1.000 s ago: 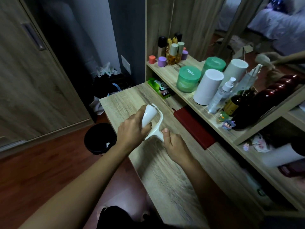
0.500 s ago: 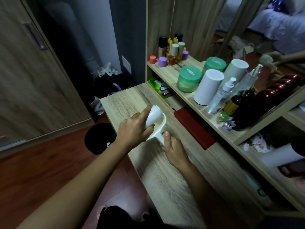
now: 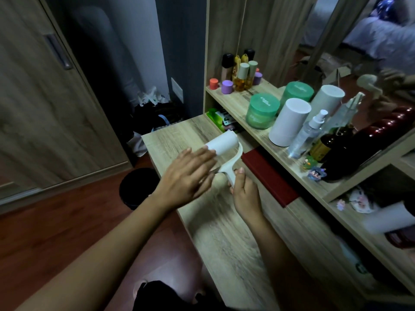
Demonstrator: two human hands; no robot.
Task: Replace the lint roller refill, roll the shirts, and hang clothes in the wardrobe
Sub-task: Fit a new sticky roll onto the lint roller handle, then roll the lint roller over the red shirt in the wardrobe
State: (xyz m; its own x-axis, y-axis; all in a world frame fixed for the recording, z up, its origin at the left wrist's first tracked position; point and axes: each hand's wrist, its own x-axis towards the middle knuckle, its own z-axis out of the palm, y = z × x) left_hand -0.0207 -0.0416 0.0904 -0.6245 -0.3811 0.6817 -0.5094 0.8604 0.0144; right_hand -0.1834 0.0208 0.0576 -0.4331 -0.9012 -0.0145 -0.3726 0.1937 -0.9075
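A white lint roller is held above the wooden table, its white refill roll seated on the frame and pointing up-left. My right hand grips the roller's handle from below. My left hand is flat with straight fingers, its fingertips touching the near end of the roll. No shirts or hangers are in view.
A shelf to the right carries bottles, green jars and white cylinders. A red book lies at the table's back edge. A black bin stands on the floor left of the table, beside a wardrobe door.
My left hand has let go of the roll it was gripping and now lies flat against its end. The roll sits further onto the frame.
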